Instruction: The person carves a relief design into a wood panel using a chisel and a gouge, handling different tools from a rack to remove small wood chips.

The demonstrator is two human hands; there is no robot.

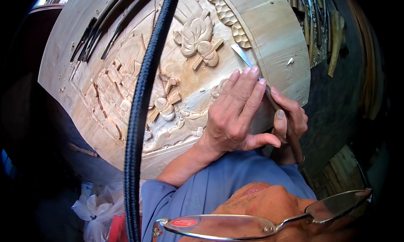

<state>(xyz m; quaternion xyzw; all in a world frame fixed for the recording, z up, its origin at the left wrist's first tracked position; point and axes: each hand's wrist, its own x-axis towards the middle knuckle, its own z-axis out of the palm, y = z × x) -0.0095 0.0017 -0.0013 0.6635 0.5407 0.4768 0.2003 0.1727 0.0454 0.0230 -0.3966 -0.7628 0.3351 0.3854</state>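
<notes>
A carving chisel (242, 55) lies slantwise at the right part of a rounded wooden panel (277, 35), its bright blade pointing up and left beside a scalloped carved border (227, 15). My right hand (291, 121) is closed around its brown wooden handle, at the panel's lower right edge. My left hand (233, 111) is stretched out, fingers straight and thumb apart, with the fingertips resting by the chisel's shank. The left palm hides part of the carving. Above it are raised carved shapes (195, 38) in pale wood.
Several long dark-handled tools (113, 23) lie on the panel's upper left. More wooden-handled tools (318, 23) are bunched at the upper right. A black braided cable (143, 94) crosses the view. A plastic bag (97, 208) sits at the lower left. Small wood chips (290, 61) dot the panel.
</notes>
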